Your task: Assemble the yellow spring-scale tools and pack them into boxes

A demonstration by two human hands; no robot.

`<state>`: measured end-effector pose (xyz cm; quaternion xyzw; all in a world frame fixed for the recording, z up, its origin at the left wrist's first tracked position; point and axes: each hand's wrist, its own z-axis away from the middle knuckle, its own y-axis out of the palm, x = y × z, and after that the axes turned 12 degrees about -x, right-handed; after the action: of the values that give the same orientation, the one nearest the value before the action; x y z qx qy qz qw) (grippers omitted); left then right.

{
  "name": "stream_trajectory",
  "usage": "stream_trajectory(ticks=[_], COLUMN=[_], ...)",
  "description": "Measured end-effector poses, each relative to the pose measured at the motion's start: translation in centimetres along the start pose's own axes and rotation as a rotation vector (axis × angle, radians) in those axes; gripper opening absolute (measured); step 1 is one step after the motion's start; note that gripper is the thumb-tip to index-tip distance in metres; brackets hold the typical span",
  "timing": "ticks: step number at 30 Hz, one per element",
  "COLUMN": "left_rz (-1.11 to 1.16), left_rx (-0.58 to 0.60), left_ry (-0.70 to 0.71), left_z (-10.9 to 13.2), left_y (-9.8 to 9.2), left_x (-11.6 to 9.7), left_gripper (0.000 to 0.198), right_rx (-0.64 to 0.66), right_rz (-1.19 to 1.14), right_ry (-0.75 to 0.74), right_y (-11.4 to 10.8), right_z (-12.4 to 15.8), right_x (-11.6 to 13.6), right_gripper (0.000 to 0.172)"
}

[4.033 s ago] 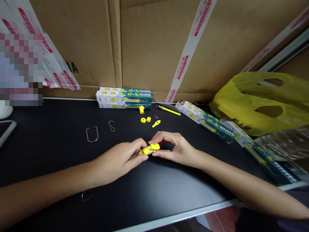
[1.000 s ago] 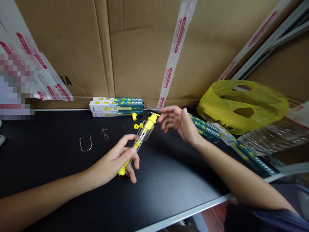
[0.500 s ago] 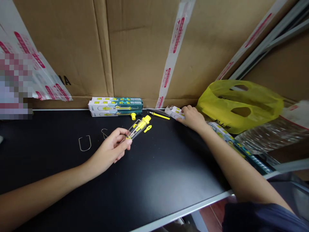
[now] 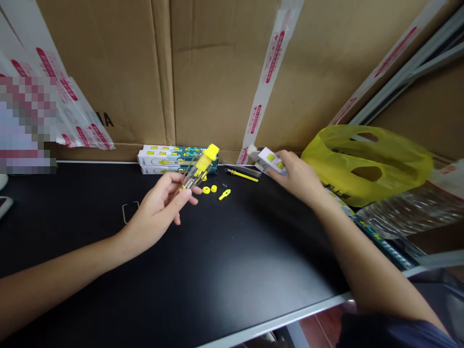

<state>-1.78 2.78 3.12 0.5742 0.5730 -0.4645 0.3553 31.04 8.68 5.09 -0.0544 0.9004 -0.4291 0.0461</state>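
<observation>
My left hand (image 4: 165, 200) is closed around a clear spring scale tube (image 4: 197, 170) with a yellow cap, tilted up to the right; metal wires and yellow parts show through it. My right hand (image 4: 295, 175) grips a small white box (image 4: 272, 160) with yellow print, its flap end pointing left and blurred. Between the hands lie yellow rings (image 4: 206, 190), a small spring (image 4: 224, 185) and a flat yellow piece (image 4: 224, 195). Behind them rests a thin yellow rod with a hook (image 4: 243, 176). A bent wire loop (image 4: 125, 212) is partly hidden by my left wrist.
Two stacked printed boxes (image 4: 157, 159) stand against the cardboard wall (image 4: 217, 77). At right are a yellow plastic bag (image 4: 402, 150), a clear ribbed bottle (image 4: 398, 215) and another long printed box (image 4: 384, 244). The black tabletop (image 4: 217, 270) ends at a pale front edge.
My left hand has raised the tube and tipped it more upright. My right hand has lifted the white box slightly. The whole view has shifted a little.
</observation>
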Motion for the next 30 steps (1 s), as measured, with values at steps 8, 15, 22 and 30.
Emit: stream_trajectory(ticks=[8, 15, 22, 30], left_rz=[-0.146, -0.167, -0.043, 0.086], left_rx=[0.086, 0.161, 0.288, 0.387], left_ry=[0.05, 0.061, -0.017, -0.134], left_z=[1.0, 1.5, 2.3, 3.2], left_y=[0.2, 0.4, 0.9, 1.6], left_x=[-0.2, -0.4, -0.3, -0.1], left_gripper=[0.023, 0.021, 0.021, 0.022], right_rx=[0.356, 0.248, 0.252, 0.158], right_rz=[-0.675, -0.624, -0.537, -0.403], right_ry=[-0.391, -0.517, -0.544, -0.331], right_y=[-2.2, -2.2, -2.8, -3.0], right_z=[3.9, 3.9, 5.0, 6.5], right_x=[7.5, 7.2, 8.7, 10.6], right_gripper=[0.044, 0.054, 0.032, 0.053])
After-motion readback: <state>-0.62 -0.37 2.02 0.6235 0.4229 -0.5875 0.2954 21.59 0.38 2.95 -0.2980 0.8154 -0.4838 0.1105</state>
